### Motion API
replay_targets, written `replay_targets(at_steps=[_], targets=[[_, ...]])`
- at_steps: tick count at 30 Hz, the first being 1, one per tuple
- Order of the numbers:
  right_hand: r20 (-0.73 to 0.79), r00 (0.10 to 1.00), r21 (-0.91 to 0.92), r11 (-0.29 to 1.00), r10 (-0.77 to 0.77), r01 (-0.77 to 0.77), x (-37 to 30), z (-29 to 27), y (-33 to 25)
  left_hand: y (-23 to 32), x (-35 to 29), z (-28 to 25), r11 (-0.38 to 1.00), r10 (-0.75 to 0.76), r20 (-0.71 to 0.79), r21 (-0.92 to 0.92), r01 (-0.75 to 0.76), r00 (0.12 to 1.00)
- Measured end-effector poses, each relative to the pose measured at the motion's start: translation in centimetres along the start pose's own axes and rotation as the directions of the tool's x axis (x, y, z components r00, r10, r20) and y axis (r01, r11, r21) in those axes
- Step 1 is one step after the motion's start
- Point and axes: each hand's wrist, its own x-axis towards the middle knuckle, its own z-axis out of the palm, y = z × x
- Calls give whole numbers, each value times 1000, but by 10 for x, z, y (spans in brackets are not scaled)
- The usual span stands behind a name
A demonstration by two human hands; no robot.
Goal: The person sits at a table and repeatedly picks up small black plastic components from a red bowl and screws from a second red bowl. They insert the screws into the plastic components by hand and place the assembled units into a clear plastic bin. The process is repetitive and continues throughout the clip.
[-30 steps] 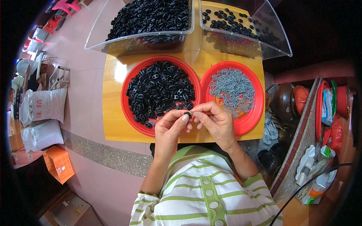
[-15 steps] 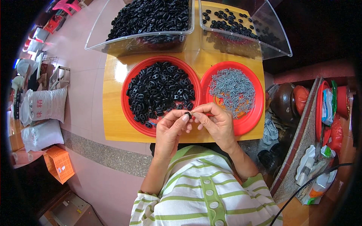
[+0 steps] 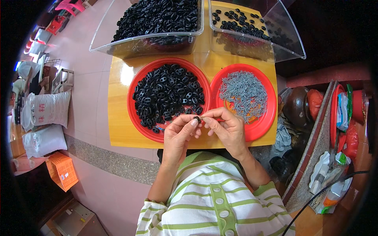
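Observation:
My left hand point(image 3: 178, 131) pinches a small black oval two-holed plastic piece point(image 3: 197, 118) between thumb and fingertips. Against its right side, the thumb and forefinger of my right hand point(image 3: 226, 128) are pressed together; whatever they hold is too small to make out. Both hands are over the near edge of the table. Behind my left hand is a red round tray point(image 3: 131, 112) heaped with more black two-holed pieces point(image 3: 163, 88). A second red tray point(image 3: 269, 106), behind my right hand, holds many thin grey metal pieces point(image 3: 242, 88), like little springs or screws.
At the table's point(image 3: 118, 129) far side stands a clear bin point(image 3: 98, 43) full of black pieces. Beside it, another clear bin point(image 3: 293, 43) holds fewer. White sacks point(image 3: 49, 110) lie to the left; a brown jar point(image 3: 296, 105) and a low ledge point(image 3: 311, 145) are at right.

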Motion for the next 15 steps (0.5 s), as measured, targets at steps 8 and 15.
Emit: replay_targets(at_steps=[8, 15], targets=[[20, 1000, -19, 1000, -15, 16, 1, 0, -3, 2, -2, 2, 998, 29, -12, 53, -29, 999], [8, 1000, -1, 1000, -6, 6, 0, 1, -1, 1, -1, 1, 997, 35, -10, 64, -35, 999]])
